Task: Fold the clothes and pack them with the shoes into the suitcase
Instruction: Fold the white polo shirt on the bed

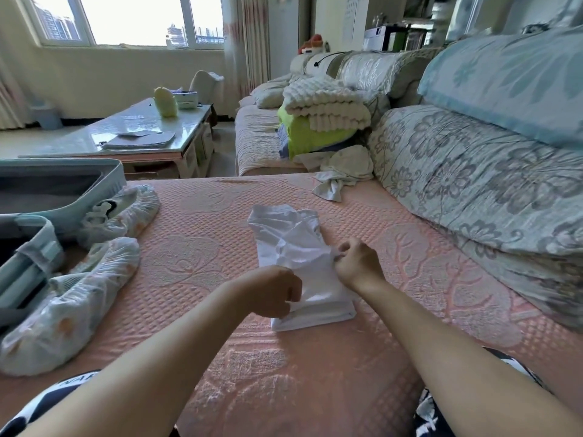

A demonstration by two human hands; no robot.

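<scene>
glass coffee table (148,127) (papers (138,139) on it), folded blanket (328,104).

Bright daylight pours from the blown-out window (126,17) at upper left — glare on the glossy worktop (138,127); soft shadows, edges bowed by wide-angle distortion.

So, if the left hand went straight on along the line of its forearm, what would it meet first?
The left hand grips the garment, so it would push into that cloth first. Just beyond, in the same line, is the right hand, which grips the same garment. The depth between the hands is unclear.
</scene>
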